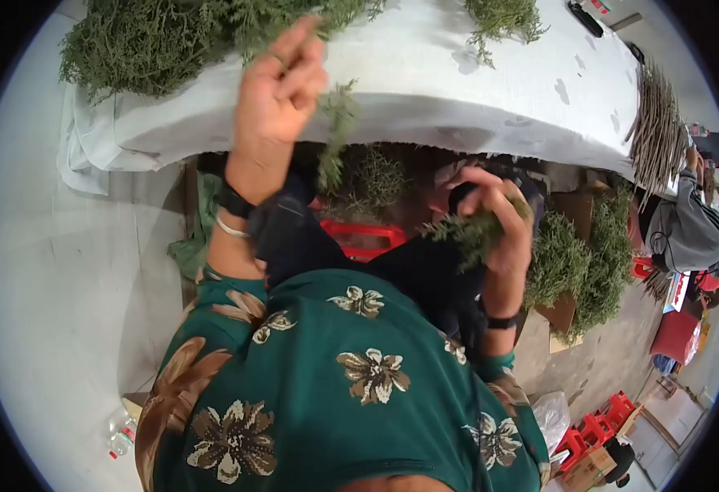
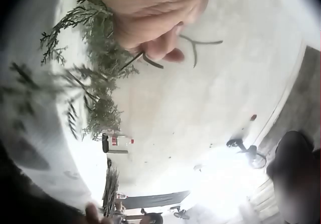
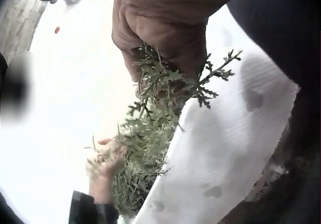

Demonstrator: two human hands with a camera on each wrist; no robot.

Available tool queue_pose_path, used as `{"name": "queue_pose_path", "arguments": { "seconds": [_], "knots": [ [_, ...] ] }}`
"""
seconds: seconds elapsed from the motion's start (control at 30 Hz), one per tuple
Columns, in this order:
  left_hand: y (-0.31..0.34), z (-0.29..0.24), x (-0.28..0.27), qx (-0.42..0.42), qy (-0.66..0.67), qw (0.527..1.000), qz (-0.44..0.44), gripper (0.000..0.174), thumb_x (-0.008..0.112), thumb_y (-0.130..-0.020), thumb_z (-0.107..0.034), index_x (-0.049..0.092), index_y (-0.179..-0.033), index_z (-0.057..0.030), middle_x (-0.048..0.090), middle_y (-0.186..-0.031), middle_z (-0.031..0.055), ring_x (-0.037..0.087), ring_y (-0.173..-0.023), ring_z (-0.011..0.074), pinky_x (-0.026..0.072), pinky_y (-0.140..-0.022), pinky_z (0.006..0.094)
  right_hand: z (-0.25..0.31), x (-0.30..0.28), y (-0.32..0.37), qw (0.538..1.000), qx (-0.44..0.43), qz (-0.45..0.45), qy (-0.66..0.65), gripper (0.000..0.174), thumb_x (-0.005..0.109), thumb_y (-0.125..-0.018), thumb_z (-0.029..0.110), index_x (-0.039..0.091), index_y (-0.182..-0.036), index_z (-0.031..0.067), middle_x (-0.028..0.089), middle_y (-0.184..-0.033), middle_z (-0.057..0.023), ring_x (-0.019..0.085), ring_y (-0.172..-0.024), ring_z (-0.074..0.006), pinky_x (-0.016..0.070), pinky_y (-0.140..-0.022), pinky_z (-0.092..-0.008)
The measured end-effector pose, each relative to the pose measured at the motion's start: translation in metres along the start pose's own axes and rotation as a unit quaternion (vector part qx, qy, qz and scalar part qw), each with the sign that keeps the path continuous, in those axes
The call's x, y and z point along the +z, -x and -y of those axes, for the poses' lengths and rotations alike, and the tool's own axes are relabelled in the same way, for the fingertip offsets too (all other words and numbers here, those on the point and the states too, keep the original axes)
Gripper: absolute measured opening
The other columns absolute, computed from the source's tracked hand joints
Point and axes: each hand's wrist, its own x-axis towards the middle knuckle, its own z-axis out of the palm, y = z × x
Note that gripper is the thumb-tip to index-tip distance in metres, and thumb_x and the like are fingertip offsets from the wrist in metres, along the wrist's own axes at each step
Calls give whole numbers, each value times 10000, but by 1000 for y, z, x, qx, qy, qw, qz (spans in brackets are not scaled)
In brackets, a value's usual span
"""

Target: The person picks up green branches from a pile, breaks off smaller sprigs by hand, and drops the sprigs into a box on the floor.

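Observation:
My left hand (image 1: pixel 281 90) is raised over the near edge of the white-covered table. Its fingers pinch a green evergreen sprig (image 1: pixel 339 135), whose leafy end hangs below the hand; in the left wrist view thin bare stems (image 2: pixel 150 61) poke out past the fingertips. Lower and to the right, my right hand (image 1: pixel 499 213) is curled round a small bunch of evergreen sprigs (image 1: pixel 474 238) in front of my lap. Feathery tips spread out beneath that palm in the right wrist view, and the stems inside the grip are hidden.
A large heap of evergreen branches (image 1: pixel 146 49) lies on the table (image 1: pixel 425 74), with a smaller clump (image 1: pixel 503 25) farther right. Thin brown sticks (image 1: pixel 655 131) are bundled at the right end. More greenery (image 1: pixel 560 262) stands beside my right arm. A red stool (image 1: pixel 363 238) is below.

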Motion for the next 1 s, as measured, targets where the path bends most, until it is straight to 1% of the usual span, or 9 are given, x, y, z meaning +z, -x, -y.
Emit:
{"name": "queue_pose_path", "arguments": {
  "seconds": [0.1, 0.23, 0.37, 0.53, 0.6, 0.7, 0.83, 0.9, 1.0],
  "knots": [
    [-5, 35, 12, -53, 36, 998, -5, 298, 457, -920, -122, 491, -1176, 27, 524, -757, 45, 258, -403, 37, 201, -414, 213, -17, 15, -39, 999, -6, -34, 8, 312, 591, -829, 192, 579, -1068, -8, 599, -861, -110, 514, -665, -128, 445, -646, -262],
    [4, 52, 18, -57, 44, 997, 9, 316, 465, -926, -134, 486, -1205, 11, 511, -710, 20, 251, -401, 37, 197, -415, 213, -39, 64, -60, 994, 60, 57, -66, 376, 617, -815, 219, 547, -1119, 9, 586, -877, -81, 521, -672, -106, 439, -612, -249],
    [20, 59, 20, -47, 10, 999, -10, 341, 487, -914, -119, 474, -1240, -17, 493, -651, 5, 241, -398, 34, 199, -415, 201, -50, 93, -64, 968, 165, 100, -164, 285, 630, -801, 242, 605, -965, 10, 615, -806, -79, 528, -614, -98, 423, -557, -233],
    [45, 43, 27, -74, -142, 986, -56, 401, 494, -913, -137, 417, -1280, 3, 464, -614, -7, 269, -408, 31, 223, -408, 193, -18, 75, -25, 944, 270, 187, 39, 236, 605, -779, 197, 600, -626, 17, 557, -535, -26, 498, -482, -91, 383, -473, -238],
    [57, 48, 35, -173, -183, 967, -44, 389, 540, -888, -128, 455, -1257, -37, 469, -613, -12, 308, -442, 25, 255, -435, 174, -13, 59, -7, 948, 225, 220, 56, 218, 587, -764, 164, 587, -613, 6, 564, -547, -59, 488, -463, -126, 376, -462, -261],
    [62, 23, -1, -98, -340, 931, -89, 390, 560, -881, -134, 455, -1243, -31, 461, -595, -17, 353, -464, 31, 282, -445, 177, 11, 15, 17, 950, 44, 307, -36, 208, 569, -748, 145, 558, -598, 1, 579, -589, -126, 498, -487, -190, 378, -476, -295],
    [69, 25, 4, -79, -448, 887, -80, 378, 599, -865, -158, 475, -1195, -22, 468, -576, -17, 408, -486, 40, 317, -460, 181, 26, -11, 13, 990, -72, 111, -54, 105, 587, -716, 103, 556, -709, 3, 627, -892, -189, 581, -694, -224, 441, -570, -311],
    [63, 32, 4, -72, -460, 883, -54, 373, 613, -858, -169, 485, -1175, -20, 473, -571, -15, 425, -491, 43, 327, -465, 183, 18, -7, -13, 990, -86, -26, 110, 84, 594, -737, 32, 550, -806, 14, 574, -1098, -174, 589, -804, -197, 477, -667, -298],
    [67, 34, -18, 12, -645, 759, -88, 381, 665, -824, -207, 515, -1110, -4, 491, -579, 14, 450, -519, 41, 352, -475, 202, -4, 9, -32, 983, -112, -19, 142, 108, 601, -741, -36, 561, -824, 19, 610, -1000, -115, 572, -771, -132, 457, -652, -249]
  ]
}}
